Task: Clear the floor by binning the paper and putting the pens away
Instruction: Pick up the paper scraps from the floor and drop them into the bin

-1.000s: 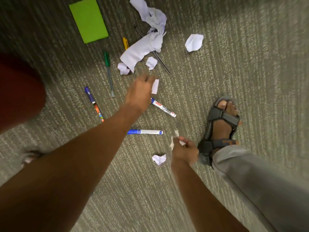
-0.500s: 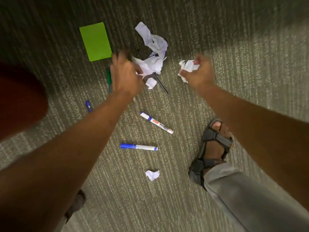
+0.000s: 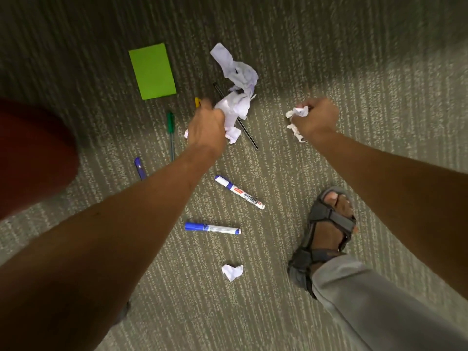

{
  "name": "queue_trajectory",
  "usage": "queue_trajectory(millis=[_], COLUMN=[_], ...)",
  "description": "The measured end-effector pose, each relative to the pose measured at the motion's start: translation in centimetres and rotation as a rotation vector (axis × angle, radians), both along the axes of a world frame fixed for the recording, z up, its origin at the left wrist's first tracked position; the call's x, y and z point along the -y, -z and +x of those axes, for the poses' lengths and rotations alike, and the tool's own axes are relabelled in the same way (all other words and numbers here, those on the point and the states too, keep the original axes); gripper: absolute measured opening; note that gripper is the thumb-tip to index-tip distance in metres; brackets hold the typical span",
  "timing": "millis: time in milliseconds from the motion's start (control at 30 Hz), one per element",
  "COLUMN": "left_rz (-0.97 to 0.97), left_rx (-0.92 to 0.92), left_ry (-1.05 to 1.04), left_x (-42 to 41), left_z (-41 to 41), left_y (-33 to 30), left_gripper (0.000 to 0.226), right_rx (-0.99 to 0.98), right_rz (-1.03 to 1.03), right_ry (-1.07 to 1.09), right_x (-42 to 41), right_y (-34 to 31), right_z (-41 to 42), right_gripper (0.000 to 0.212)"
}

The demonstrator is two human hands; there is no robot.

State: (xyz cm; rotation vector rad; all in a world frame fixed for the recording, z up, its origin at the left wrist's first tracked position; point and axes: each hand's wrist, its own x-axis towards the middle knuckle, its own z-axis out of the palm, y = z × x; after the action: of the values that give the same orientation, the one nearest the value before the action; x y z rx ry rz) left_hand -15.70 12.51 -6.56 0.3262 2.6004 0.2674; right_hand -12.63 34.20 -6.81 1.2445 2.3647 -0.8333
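Note:
My left hand (image 3: 206,127) is closed around the lower end of a long crumpled white paper (image 3: 236,79) that trails up the carpet. My right hand (image 3: 315,119) grips small crumpled paper scraps (image 3: 296,115). Another paper scrap (image 3: 232,271) lies near my foot. Two blue whiteboard markers (image 3: 239,192) (image 3: 212,228) lie in the middle. A green pen (image 3: 171,130), a purple pen (image 3: 140,168), a yellow pen (image 3: 197,102) and a thin black pen (image 3: 247,134) lie around my left hand.
A green sticky-note pad (image 3: 152,71) lies on the grey carpet at the upper left. My sandalled right foot (image 3: 329,226) and grey trouser leg stand at the lower right. A dark red shape (image 3: 33,153) fills the left edge.
My right hand went from the floor near my foot up to the scrap at the right and took it. My left hand reached forward and closed on the long paper.

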Motion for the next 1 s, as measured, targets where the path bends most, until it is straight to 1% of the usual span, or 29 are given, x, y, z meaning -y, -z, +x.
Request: queue_trajectory(millis=[33,133,267,367,433,500,633,733,800,867,933,1000], left_rz=[0.006,0.048,0.18,0.295,0.378,0.458,0.577,0.659,0.679,0.643,0.574,0.491], left_rx=[-0.003,0.063,0.104,0.113,0.112,0.092,-0.02,-0.107,-0.185,-0.255,-0.306,-0.308], left_ry=[-0.007,-0.085,-0.245,-0.379,-0.453,-0.507,-0.6,-0.657,-0.712,-0.795,-0.862,-0.923], left_x=[-0.1,-0.1,1.2,2.6,3.9,5.5,10.7,15.8,19.9,24.8,29.7,34.2], left_z=[-0.3,-1.4,-1.7,-1.0,-0.6,-0.5,-0.8,-0.5,-0.3,-0.2,-0.1,-0.1], left_y=[0.0,0.0,-1.6,-5.8,-9.7,-13.9,-23.0,-29.6,-33.4,-36.1,-37.5,-37.7], left_gripper=[0.024,0.022,0.012,0.015,0.018,0.019,0.015,0.011,0.008,0.008,0.014,0.016], right_rx=[-0.011,-0.061,-0.141,-0.179,-0.202,-0.221,-0.299,-0.352,-0.376,-0.369,-0.349,-0.324], right_rz=[-0.035,-0.144,-0.462,-0.626,-0.718,-0.789,-0.936,-1.067,-1.152,-1.199,-1.203,-1.136], right_ry=[0.054,0.26,0.611,0.747,0.834,0.877,0.883,0.822,0.732,0.613,0.453,0.275], right_x=[-0.1,-0.3,1.0,3.2,5.3,8.0,15.2,21.4,25.8,30.5,35.6,40.5], right_y=[-0.2,-0.8,-4.3,-8.7,-12.1,-15.6,-23.0,-28.3,-31.2,-33.5,-35.3,-35.7], right_z=[0.4,1.8,3.2,3.9,3.9,3.6,1.2,-1.2,-2.7,-4.0,-5.0,-5.6], right_gripper=[0.017,0.028,0.022,0.023,0.024,0.025,0.024,0.02,0.019,0.019,0.021,0.023])
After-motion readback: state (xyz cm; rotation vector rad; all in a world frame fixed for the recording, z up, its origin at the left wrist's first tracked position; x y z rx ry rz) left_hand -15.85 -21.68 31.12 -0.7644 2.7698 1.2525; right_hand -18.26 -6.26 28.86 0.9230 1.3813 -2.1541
